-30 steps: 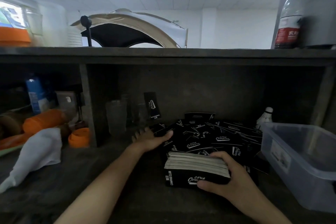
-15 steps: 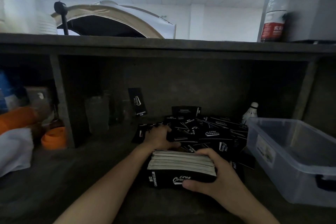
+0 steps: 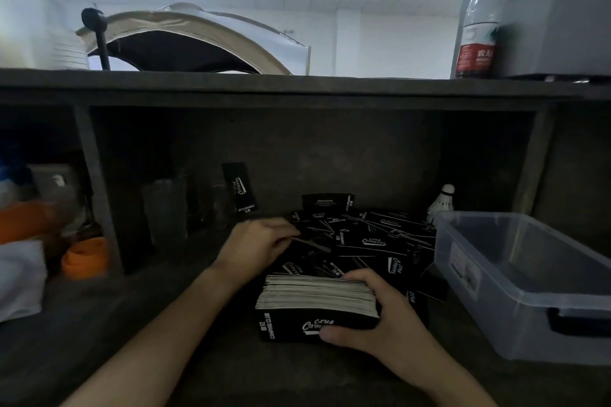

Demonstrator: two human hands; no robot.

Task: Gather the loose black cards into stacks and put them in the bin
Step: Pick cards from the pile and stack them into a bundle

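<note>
A thick stack of black cards point(image 3: 307, 301) stands on its edge on the dark shelf, and my right hand point(image 3: 383, 320) grips its right end. Behind it lies a loose heap of black cards point(image 3: 373, 241) with white lettering. My left hand point(image 3: 258, 244) rests on the heap's left side, its fingers closed on a few loose cards. One single card point(image 3: 239, 187) leans upright against the back wall. The clear plastic bin point(image 3: 529, 277) sits to the right, and I see nothing inside it.
A shuttlecock point(image 3: 441, 203) stands behind the bin's far corner. Clear cups point(image 3: 165, 208) stand at the back left, beside a shelf divider point(image 3: 97, 188). An orange lid point(image 3: 86, 256) and white cloth point(image 3: 20, 277) lie beyond it. A bottle point(image 3: 477, 23) stands on the top shelf.
My left hand went from flat and open beside the heap to closed on loose cards at its left side. My right hand kept its hold on the stack.
</note>
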